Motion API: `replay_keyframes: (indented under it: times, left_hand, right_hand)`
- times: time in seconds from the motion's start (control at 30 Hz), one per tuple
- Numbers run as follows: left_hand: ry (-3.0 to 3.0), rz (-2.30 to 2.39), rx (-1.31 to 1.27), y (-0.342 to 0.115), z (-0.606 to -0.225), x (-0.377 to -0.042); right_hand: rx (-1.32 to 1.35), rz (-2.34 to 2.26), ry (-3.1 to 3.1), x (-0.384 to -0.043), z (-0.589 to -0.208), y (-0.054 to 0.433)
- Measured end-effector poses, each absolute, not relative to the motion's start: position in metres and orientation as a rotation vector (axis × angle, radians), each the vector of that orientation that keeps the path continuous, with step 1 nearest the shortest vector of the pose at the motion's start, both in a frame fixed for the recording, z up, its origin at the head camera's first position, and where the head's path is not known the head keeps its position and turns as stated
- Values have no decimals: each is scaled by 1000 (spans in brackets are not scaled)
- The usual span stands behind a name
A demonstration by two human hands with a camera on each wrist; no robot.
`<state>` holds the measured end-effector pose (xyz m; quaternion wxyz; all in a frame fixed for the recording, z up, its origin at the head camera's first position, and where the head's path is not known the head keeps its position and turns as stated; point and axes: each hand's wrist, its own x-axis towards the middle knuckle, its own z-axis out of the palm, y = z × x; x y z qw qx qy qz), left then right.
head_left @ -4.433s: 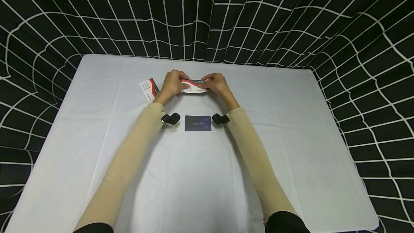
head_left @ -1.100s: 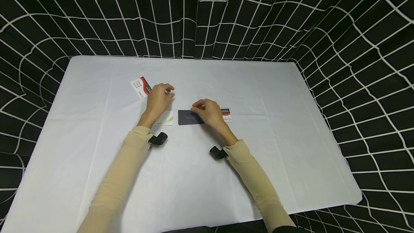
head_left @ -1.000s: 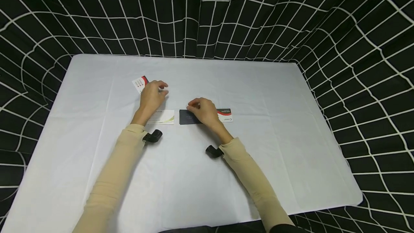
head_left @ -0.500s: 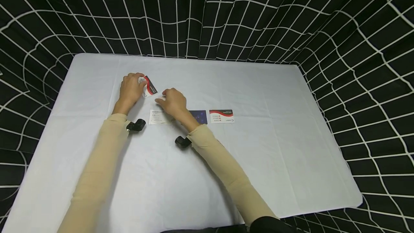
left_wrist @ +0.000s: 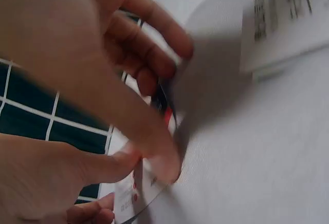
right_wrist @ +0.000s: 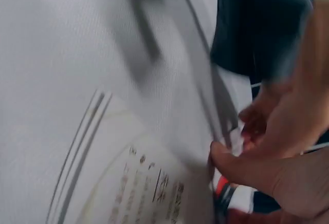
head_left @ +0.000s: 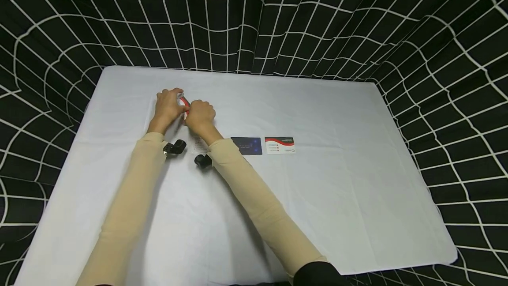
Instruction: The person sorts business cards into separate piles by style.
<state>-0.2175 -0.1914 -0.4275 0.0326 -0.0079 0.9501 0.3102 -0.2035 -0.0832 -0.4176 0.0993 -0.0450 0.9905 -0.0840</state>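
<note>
In the head view, my left hand and right hand meet at the far left part of the table. Between them they pinch a white, red and black business card. The left wrist view shows this business card slightly bowed, with my left thumb on its face and my right thumb at one end. Fingers cover much of it. Near my right wrist lie white business cards, partly hidden; the right wrist view shows these white cards as layers, with Chinese text and a pale green curve.
Right of the white cards lies a dark blue card. Beside that is another red, white and black card, forming a row. All rest on a white-covered table. Black cloth with white grid lines stands behind and at the sides.
Earlier both hands held a red-white card at the centre; one now lies at the row's right end. My hands then moved left, and both now grip the tilted card there.
</note>
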Motion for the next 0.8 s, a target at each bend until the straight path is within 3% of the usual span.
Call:
replay_keyframes:
  times: [0.4, 0.67, 0.8]
  left_hand:
    - [2961, 1281, -201, -201, -419, -204]
    - [2855, 1438, -228, -193, -404, -190]
    - [2818, 1496, -216, -188, -406, -185]
  right_hand:
    - [-170, -871, 2758, -212, -417, -58]
    - [20, -1625, 2124, -210, -416, -42]
    - [72, -1705, 2115, -208, -418, -34]
